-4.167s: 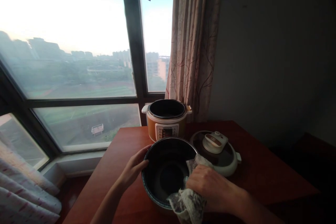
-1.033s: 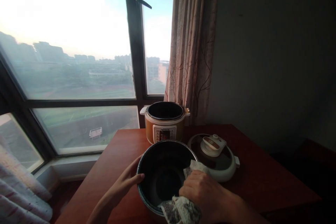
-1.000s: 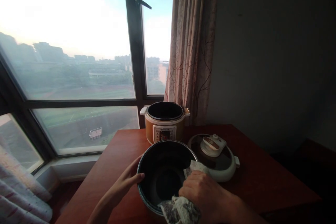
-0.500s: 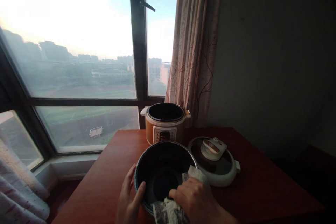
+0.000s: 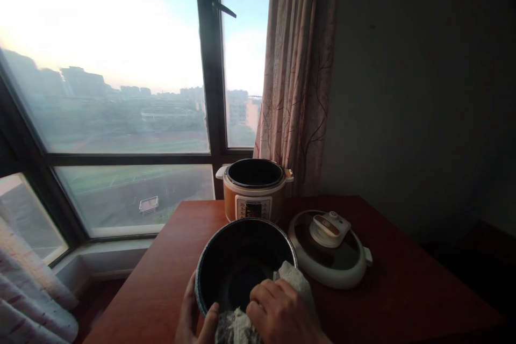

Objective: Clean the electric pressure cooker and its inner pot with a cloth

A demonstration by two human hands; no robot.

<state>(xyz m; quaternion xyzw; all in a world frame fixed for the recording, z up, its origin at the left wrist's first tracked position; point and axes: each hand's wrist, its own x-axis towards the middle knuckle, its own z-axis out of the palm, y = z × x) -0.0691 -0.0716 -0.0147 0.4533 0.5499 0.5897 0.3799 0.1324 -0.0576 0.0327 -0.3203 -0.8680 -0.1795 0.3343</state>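
A black inner pot is tilted toward me at the near side of the table. My left hand grips its left wall, the thumb over the rim and the fingers around the outside. A crumpled, patterned cloth is bunched in my right hand, which presses it at the pot's near right rim. Part of the cloth hangs over the front rim beside my left thumb. Behind the pot stands the pressure cooker body, its top uncovered and its front panel partly hidden. The cooker lid lies to the right, handle up.
The reddish-brown table stands against a window with a dark frame. A patterned curtain hangs behind the cooker, and another curtain is at the lower left. A dark wall rises on the right.
The inner pot and both hands have shifted slightly left and toward me. My right hand has moved left with the cloth along the near rim. The cooker body and lid stay in place.
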